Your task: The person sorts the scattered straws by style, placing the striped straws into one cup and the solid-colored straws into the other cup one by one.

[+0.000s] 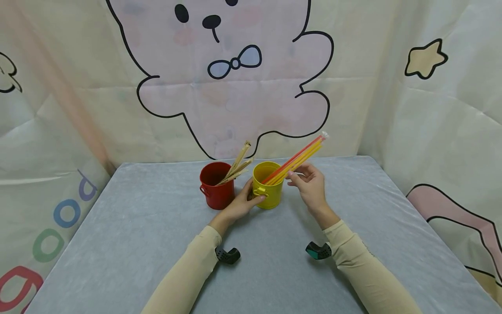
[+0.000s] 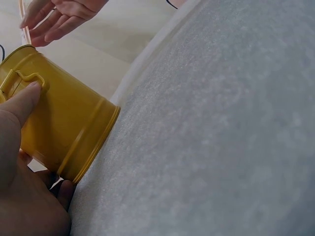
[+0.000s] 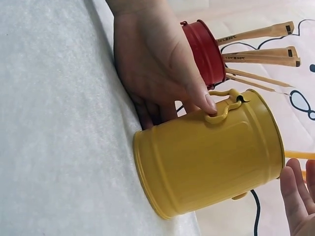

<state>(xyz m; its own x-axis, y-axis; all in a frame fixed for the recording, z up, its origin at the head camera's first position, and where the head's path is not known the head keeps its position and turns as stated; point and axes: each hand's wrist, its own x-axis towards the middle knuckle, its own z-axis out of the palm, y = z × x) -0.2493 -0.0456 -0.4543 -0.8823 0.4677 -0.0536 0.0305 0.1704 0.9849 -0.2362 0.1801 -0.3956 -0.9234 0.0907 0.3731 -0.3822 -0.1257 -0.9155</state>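
My left hand [image 1: 242, 203] grips the small yellow metal bucket [image 1: 268, 201] from its left side, the thumb lying by the wire handle [image 3: 224, 105]. The bucket stands upright on the table. Red and yellow plastic straws [image 1: 300, 159], with clear wrap at their upper end, lean out of it to the right. My right hand [image 1: 311, 185] is beside the rim, its thumb and fingertips right at the straws. Its fingers look loose and extended in the left wrist view. Left of the yellow bucket stands a red bucket [image 1: 219, 198] holding several tan sticks [image 3: 261, 56] with dark print.
A pale blue-grey cloth covers the table [image 1: 270, 257]. Its back edge lies close behind both buckets. A printed curtain [image 1: 364, 65] hangs behind and at the sides. Each wrist wears a dark camera band [image 1: 227, 256].
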